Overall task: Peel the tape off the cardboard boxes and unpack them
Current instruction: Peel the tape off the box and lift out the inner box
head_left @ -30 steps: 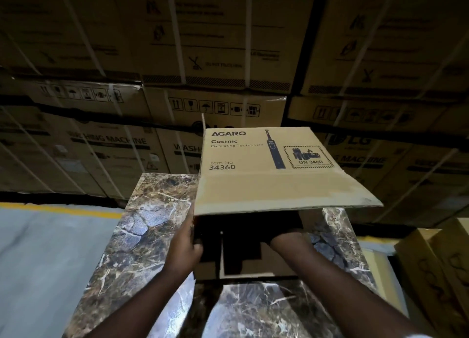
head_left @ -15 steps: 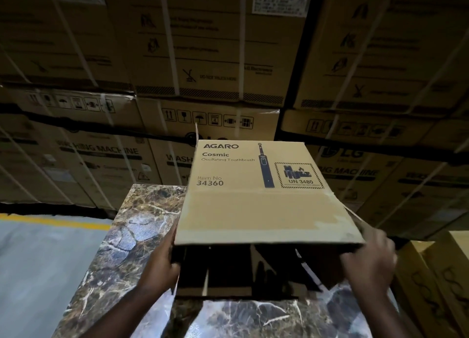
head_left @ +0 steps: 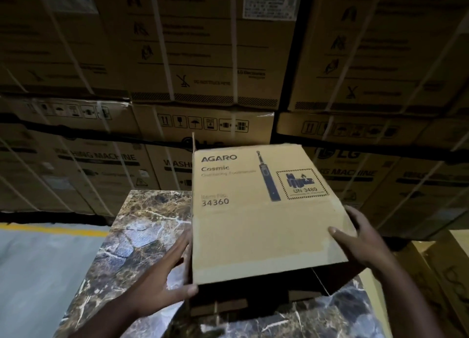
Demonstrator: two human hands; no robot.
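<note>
Floor (head_left: 38, 274): grey, seen far left of the AGARO box; a yellow line (head_left: 50, 229) is painted across it.
Surface (head_left: 132, 236): dark marbled top; its bare part is seen left of the AGARO box and below it.
Left hand (head_left: 162, 284): placed against the lower left side of the AGARO box. Fingers (head_left: 177, 248) are laid out nearly straight along the side wall, thumb hooked under the near bottom corner; the box is braced, not clenched.
AGARO box (head_left: 258, 226): brown carton, printed "AGARO", "Cosmic", "34360" and "UN 3480", with a toothbrush drawing. It is held between both hands over the surface, printed face tilted up toward the camera. Whether its underside touches the surface cannot be told; that part is in shadow.
Flap (head_left: 193, 141): a thin cardboard edge is seen standing at the AGARO box's far left corner.
Right hand (head_left: 363, 238): set on the right edge of the AGARO box, thumb pressed on the printed face, fingers curled round the side, grasping it.
Stacked cartons (head_left: 203, 58): a strapped wall behind the AGARO box, some marked "WASHING MACHINE".
Small carton (head_left: 436, 274): pale brown, noted right of the AGARO box, beyond the right hand.
</note>
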